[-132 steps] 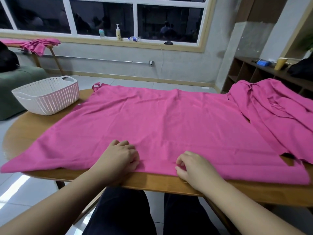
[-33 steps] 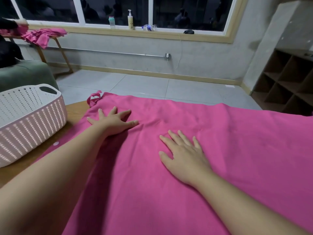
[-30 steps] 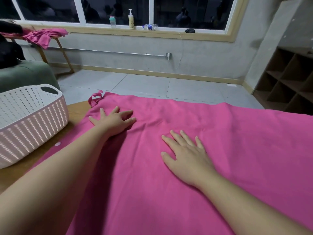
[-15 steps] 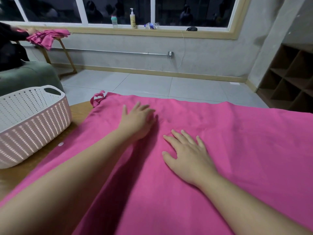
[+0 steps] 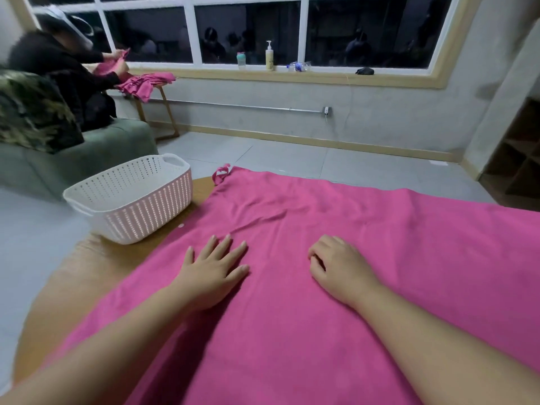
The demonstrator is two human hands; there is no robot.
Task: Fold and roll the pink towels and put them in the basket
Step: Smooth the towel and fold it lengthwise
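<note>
Pink towel spread flat over the table, both hands on top; basket sits just beside its left edge.

Towel's soft, light & floppy w/ no stiffness, so it'll sag and crease wherever you lift it; creases show near the far left corner by the hanging loop. Take it at an edge or at two corners, not mid-cloth, and keep both sides level as you fold. Your left hand lies flat, fingers straight & spread, palm pressing the fabric, gripping nothing. Your right hand rests on the towel w/ fingers curled under; looks like it may be pinching a bit of cloth, but the fingertips are hidden, so can't tell. Basket looks empty from here.
</note>
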